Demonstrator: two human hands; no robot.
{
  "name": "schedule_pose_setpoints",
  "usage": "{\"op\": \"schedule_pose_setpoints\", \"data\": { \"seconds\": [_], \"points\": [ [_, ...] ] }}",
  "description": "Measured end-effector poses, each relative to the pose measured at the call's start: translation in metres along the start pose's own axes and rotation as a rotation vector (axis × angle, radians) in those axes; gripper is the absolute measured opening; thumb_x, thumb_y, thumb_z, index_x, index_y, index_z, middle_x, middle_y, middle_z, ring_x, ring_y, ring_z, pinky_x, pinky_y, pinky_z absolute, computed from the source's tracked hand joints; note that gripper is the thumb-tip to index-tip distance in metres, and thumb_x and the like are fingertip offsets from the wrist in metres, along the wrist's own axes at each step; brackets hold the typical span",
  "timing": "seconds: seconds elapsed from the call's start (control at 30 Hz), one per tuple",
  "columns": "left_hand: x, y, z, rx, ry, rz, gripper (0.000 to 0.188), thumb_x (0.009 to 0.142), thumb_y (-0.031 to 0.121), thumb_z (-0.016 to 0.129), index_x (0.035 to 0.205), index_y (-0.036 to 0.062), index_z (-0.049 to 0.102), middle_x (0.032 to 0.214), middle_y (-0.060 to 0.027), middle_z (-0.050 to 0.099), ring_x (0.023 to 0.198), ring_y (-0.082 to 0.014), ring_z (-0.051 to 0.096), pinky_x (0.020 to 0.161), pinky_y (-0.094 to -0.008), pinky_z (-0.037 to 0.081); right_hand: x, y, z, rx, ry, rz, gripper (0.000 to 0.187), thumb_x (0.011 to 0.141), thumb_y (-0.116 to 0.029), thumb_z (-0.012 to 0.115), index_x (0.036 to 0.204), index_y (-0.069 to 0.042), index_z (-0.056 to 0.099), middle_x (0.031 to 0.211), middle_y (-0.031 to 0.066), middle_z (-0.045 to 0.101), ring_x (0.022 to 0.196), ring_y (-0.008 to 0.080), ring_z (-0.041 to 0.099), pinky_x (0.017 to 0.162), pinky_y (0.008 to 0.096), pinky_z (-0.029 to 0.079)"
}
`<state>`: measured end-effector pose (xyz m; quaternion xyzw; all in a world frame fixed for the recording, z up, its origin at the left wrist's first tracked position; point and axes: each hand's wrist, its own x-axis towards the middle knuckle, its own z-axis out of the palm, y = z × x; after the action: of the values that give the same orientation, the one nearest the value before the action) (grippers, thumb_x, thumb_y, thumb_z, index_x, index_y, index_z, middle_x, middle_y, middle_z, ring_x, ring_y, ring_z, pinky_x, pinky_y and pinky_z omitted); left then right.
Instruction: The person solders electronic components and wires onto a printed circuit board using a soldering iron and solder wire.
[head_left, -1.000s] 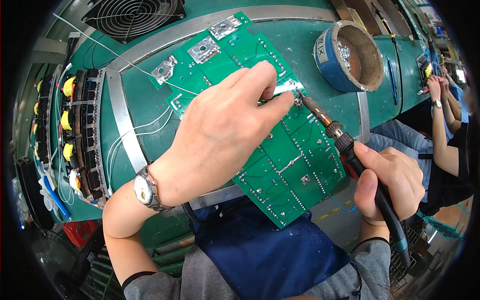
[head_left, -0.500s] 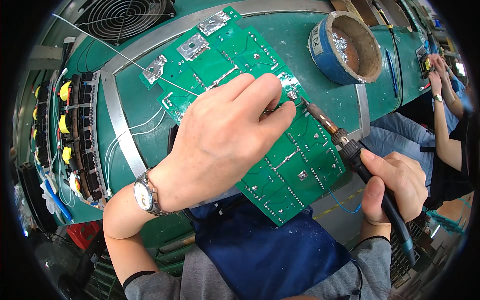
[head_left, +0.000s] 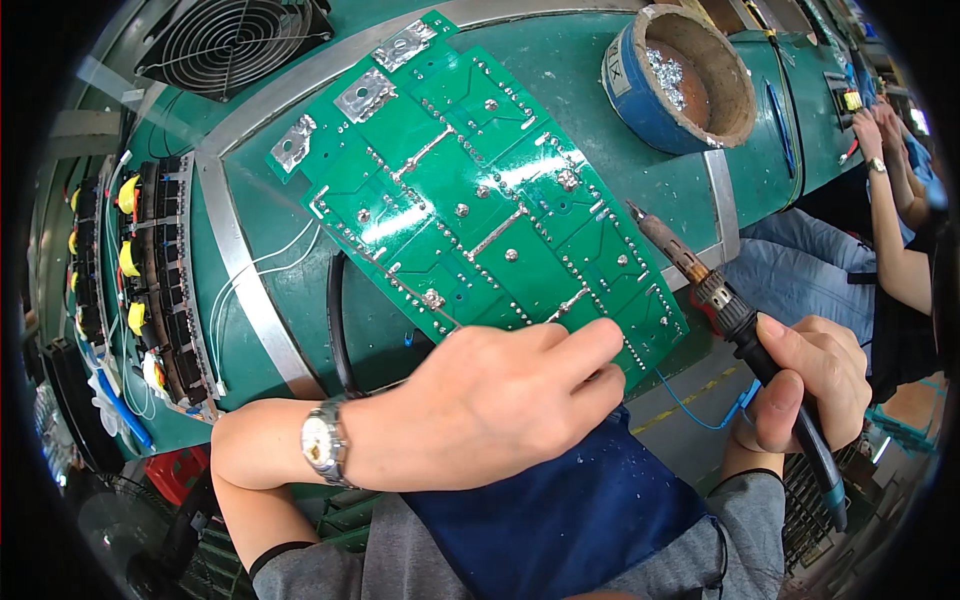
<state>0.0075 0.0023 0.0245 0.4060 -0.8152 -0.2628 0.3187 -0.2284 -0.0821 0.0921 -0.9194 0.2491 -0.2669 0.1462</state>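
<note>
Green circuit board (head_left: 480,205) is lying beyond and partly beneath the narrowed fingers of the left hand (head_left: 510,407), apparently pinching thin solder wire (head_left: 420,297); the fingers of the right hand (head_left: 815,385) are wrapping a soldering iron (head_left: 735,320). Soldering appears in hand, the next move seemingly calling for bringing tip and wire together.

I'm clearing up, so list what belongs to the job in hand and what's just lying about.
Belongs:
soldering iron, held in the right hand
green circuit board, partly covered by the left hand
thin wire, apparently in the left hand
blue round tub with silvery bits, perhaps

Lying about, it seems:
fan
slim blue stick-like thing
black-and-yellow parts
</note>
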Motion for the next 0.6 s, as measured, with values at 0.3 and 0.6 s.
{"op": "schedule_pose_setpoints", "data": {
  "seconds": [0.3,0.6],
  "points": [
    [0.008,-0.027,-0.005,0.197,0.346,-0.257,0.024,0.077,-0.002,0.076,0.099,0.0075,0.074,0.08,-0.0047,0.054,0.059,-0.0157,0.054,0.051,-0.0298,0.043,-0.001,0.007,0.01,0.053,-0.019,-0.068,0.022,0.083,-0.01,0.067,0.097,0.006,0.073,0.06,0.0041,0.062,0.045,0.0157,0.058,0.042,0.0261,0.043],
    [0.01,-0.028,-0.003,0.208,0.3,-0.275,0.026,0.077,-0.004,0.076,0.1,0.007,0.074,0.085,-0.0044,0.057,0.061,-0.0144,0.056,0.053,-0.0293,0.045,-0.001,0.008,0.008,0.06,-0.107,-0.093,0.023,0.083,-0.005,0.068,0.103,0.006,0.071,0.062,0.0045,0.061,0.046,0.0158,0.058,0.041,0.0267,0.044]
  ]
}}
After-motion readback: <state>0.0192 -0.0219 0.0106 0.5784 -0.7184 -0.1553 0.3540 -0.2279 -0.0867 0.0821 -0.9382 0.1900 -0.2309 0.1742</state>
